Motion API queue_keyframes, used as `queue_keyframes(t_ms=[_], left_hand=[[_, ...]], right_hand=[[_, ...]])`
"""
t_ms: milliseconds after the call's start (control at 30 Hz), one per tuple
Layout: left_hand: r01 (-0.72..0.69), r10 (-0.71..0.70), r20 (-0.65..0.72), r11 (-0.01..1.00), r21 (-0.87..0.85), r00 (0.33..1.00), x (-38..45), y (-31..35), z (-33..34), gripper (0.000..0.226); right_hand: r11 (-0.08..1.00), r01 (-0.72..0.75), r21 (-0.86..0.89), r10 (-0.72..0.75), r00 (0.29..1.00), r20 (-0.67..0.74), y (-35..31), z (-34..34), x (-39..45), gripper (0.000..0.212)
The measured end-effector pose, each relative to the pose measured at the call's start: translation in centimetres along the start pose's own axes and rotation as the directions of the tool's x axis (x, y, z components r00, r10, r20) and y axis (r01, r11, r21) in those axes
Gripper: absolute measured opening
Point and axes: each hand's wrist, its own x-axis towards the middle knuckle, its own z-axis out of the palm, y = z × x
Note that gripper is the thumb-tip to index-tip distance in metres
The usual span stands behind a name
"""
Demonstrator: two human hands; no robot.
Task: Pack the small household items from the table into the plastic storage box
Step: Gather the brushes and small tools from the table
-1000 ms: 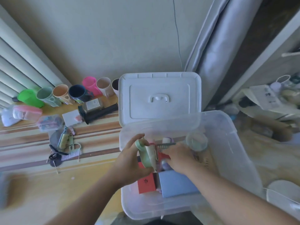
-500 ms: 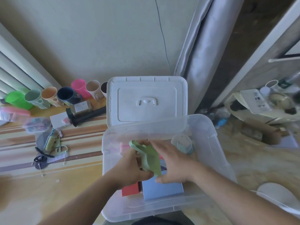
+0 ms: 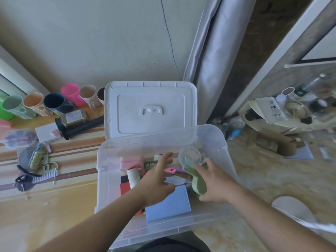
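Head view, box: clear plastic storage box (image 3: 221, 142) sits at centre, open, its near edge close to the person's body.
Lid: white lid (image 3: 151, 108) stands propped behind the far wall of the box, handle facing the camera.
Left hand: left hand (image 3: 156, 180) hovers over the middle of the box, fingers spread and loosely straight, nothing in its grasp.
Right hand: right hand (image 3: 214, 182) is inside the right part of the box, fingers and thumb curled round a green brush-like item (image 3: 199, 182), which is inside the box, tilted, its upper end close to a clear round container (image 3: 190, 155).
Box contents: blue flat booklet (image 3: 169, 204) at the near middle; red card (image 3: 124, 188) to its left; pale roll (image 3: 133, 177) beside the red card; pink zip pouch (image 3: 130, 161) at the far left; dark green small basket (image 3: 151, 165) beyond the left hand's fingers. Other small pieces are too blurred to name.
Table: striped wooden table (image 3: 54, 206) lies left of the box.
Still on table, far row: cups in a line along the wall, among them a pink cup (image 3: 71, 93) and a dark blue cup (image 3: 54, 102).
Still on table, middle: black cylinder (image 3: 81, 126) lying on its side, white card (image 3: 46, 132) left of it.
Still on table, left: scrub brushes (image 3: 39, 160) in a loose heap, well apart from the box.
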Motion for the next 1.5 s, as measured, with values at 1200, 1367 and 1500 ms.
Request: queue_keyframes(t_ms=[1200, 1367, 1500], left_hand=[[0.558, -0.35, -0.644, 0.818, 0.144, 0.68, -13.3, -27.7, -29.5, 0.069], [0.682, -0.529, -0.566, 0.727, 0.083, 0.632, -14.9, -35.0, -32.6, 0.086], [0.651, -0.532, -0.49, 0.752, 0.102, 0.691, -14.3, -38.5, -33.4, 0.085]], right_hand=[[0.868, 0.482, -0.117, -0.496, 0.84, -0.219, -40.2, -5.1, 20.0, 0.051], [0.886, 0.433, -0.167, -0.438, 0.899, 0.009, -47.7, 0.3, 25.2, 0.053], [0.904, 0.392, -0.173, -0.372, 0.918, 0.136, -50.7, 5.4, 28.6, 0.057]])
